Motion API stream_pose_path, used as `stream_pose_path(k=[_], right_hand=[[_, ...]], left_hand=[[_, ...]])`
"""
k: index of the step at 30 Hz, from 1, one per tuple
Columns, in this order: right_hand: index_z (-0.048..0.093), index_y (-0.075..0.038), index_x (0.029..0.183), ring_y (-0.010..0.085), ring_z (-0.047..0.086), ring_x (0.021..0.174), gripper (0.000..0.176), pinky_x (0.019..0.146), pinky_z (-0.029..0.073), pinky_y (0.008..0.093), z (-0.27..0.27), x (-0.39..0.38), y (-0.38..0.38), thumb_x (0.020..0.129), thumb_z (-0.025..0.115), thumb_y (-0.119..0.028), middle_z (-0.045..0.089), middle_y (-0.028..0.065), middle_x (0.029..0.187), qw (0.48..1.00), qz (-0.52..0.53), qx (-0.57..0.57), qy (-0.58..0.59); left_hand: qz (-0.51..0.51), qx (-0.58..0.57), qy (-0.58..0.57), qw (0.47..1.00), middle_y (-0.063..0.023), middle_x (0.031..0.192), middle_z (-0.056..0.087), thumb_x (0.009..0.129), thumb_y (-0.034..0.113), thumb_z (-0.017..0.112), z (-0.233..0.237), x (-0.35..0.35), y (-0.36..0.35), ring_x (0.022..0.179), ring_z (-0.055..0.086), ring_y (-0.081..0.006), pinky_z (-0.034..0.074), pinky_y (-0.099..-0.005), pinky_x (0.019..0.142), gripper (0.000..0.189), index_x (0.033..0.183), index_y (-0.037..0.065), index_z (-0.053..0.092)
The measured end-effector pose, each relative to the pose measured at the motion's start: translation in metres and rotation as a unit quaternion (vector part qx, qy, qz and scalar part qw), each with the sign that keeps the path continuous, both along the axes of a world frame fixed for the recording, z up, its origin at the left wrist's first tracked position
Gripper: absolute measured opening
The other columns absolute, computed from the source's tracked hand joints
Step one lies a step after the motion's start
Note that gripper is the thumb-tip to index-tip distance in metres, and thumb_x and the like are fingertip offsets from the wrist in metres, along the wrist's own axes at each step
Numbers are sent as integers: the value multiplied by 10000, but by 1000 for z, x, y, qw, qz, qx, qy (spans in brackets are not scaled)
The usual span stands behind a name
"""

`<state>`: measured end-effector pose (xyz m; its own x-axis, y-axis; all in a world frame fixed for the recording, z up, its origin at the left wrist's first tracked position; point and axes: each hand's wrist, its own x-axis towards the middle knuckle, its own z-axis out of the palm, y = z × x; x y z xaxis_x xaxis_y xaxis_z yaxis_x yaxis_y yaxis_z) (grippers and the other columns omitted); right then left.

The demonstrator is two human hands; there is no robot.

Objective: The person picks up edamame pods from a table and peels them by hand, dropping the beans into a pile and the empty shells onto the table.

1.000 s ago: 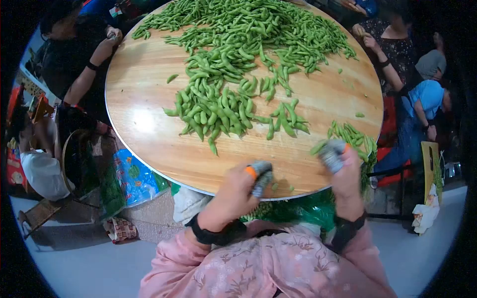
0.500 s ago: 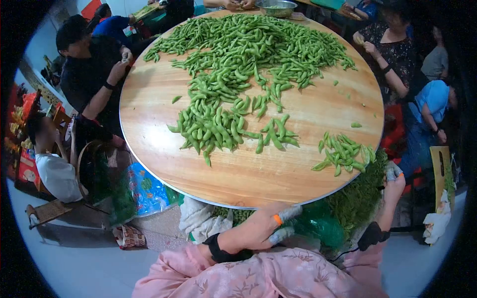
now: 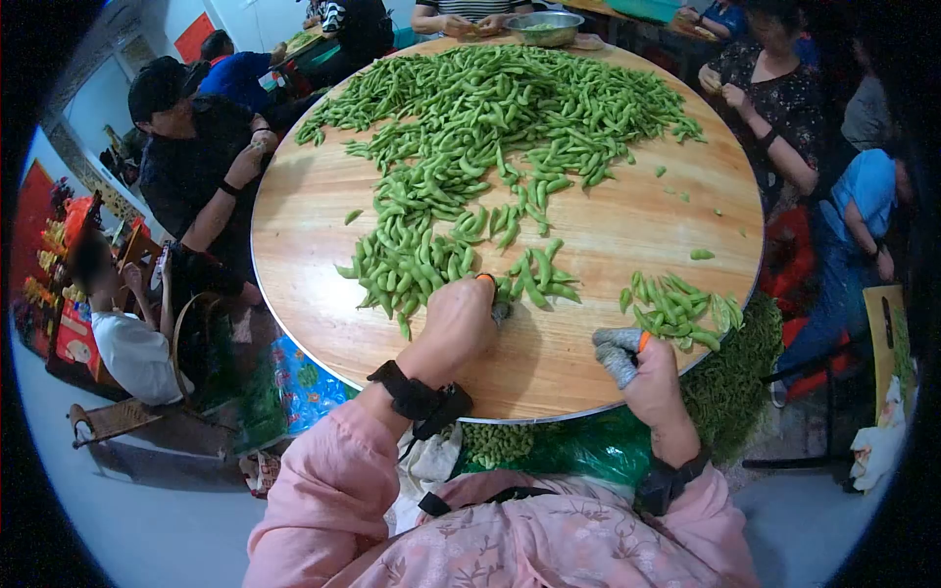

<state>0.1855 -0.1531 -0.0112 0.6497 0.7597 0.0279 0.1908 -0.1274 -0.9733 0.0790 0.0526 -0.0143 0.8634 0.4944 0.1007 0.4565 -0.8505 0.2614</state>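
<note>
My left hand [image 3: 459, 318] is over the table at the near edge of the main heap of green soybean pods [image 3: 421, 260]. Its fingers are curled down among the nearest pods, and the hand itself hides what they grip. An orange band and grey tape show on its fingers. Over the table's right front edge is my right hand [image 3: 649, 384], its grey-taped thumb and finger bent together. Anything between them is too small to make out. Just beyond it lies a smaller pile of pods [image 3: 676, 306], some flat and split-looking.
The round wooden table [image 3: 333, 294] carries the large heap toward its far side. A metal bowl [image 3: 544, 29] stands at the far edge. Below the right edge is a mass of green scraps [image 3: 740, 377], beside green plastic [image 3: 598, 446]. Other people sit around the table.
My left hand has moved from near my body, forward onto the table at the pods. My right hand has come in from beyond the right edge to beside the smaller pile.
</note>
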Motion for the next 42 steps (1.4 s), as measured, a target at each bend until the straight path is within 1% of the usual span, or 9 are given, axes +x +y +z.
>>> stream_pose_path(k=[4, 7, 8, 9, 15, 36, 39, 41, 42], right_hand=[[552, 48, 920, 105, 534, 762, 195, 705, 428, 226, 0, -12, 7, 726, 547, 21, 591, 70, 847, 997, 46, 20, 57], [551, 43, 927, 99, 533, 759, 195, 708, 426, 223, 0, -20, 15, 733, 544, 17, 590, 60, 849, 992, 70, 27, 97], [550, 40, 930, 95, 531, 754, 194, 707, 425, 220, 1, -22, 17, 738, 542, 13, 589, 51, 845, 990, 84, 33, 107], [550, 40, 930, 95, 531, 754, 194, 707, 425, 220, 3, -25, 20, 738, 542, 13, 589, 51, 845, 990, 82, 31, 109], [563, -2, 900, 52, 506, 668, 142, 609, 420, 182, 10, -38, 21, 778, 516, -55, 568, -6, 770, 952, 121, 67, 272], [568, 12, 816, 63, 498, 672, 75, 621, 406, 198, 9, -52, 27, 763, 518, -8, 563, -6, 744, 946, 121, 66, 294], [565, 18, 810, 76, 506, 690, 72, 643, 415, 211, 9, -48, 27, 764, 514, -4, 568, 6, 751, 963, 75, 43, 257], [565, 14, 814, 82, 514, 704, 77, 653, 421, 217, 13, -47, 24, 767, 507, -2, 573, 15, 755, 968, 76, 65, 231], [565, 14, 814, 82, 514, 704, 77, 653, 421, 217, 13, -46, 24, 767, 507, -2, 573, 15, 755, 968, 76, 64, 232]], left_hand=[[14, 12, 7, 1000, -201, 623, 534, 667, 153, 571, 3, -11, -3, 592, 545, -324, 426, -384, 519, 170, 683, -8, 519], [16, -174, -100, 980, -139, 616, 557, 705, 130, 590, 7, -29, -19, 551, 550, -213, 433, -308, 507, 149, 720, -5, 529], [28, -408, -186, 893, -96, 625, 559, 722, 118, 590, 9, -34, -29, 557, 537, -161, 428, -269, 509, 131, 744, 3, 531], [40, -614, -259, 745, -53, 633, 560, 739, 106, 590, 13, -40, -38, 563, 524, -108, 422, -230, 511, 114, 768, 12, 533], [31, -707, -205, 676, -22, 679, 553, 753, 60, 567, 29, -60, -58, 582, 522, -75, 417, -185, 501, 112, 843, 12, 522], [21, -714, -162, 681, 18, 620, 527, 712, 117, 625, 24, -68, -61, 541, 499, -65, 389, -179, 462, 154, 801, 23, 542], [-17, -609, -253, 751, -11, 604, 527, 707, 133, 625, 10, -63, -66, 522, 508, -101, 403, -211, 465, 186, 830, 26, 537], [-76, -253, -112, 958, -83, 623, 540, 681, 153, 643, 17, -65, -67, 527, 532, -175, 416, -252, 478, 254, 866, 28, 522], [-93, -194, -134, 967, -141, 651, 534, 672, 128, 631, 12, -63, -68, 555, 539, -250, 420, -296, 493, 258, 875, 22, 511]])
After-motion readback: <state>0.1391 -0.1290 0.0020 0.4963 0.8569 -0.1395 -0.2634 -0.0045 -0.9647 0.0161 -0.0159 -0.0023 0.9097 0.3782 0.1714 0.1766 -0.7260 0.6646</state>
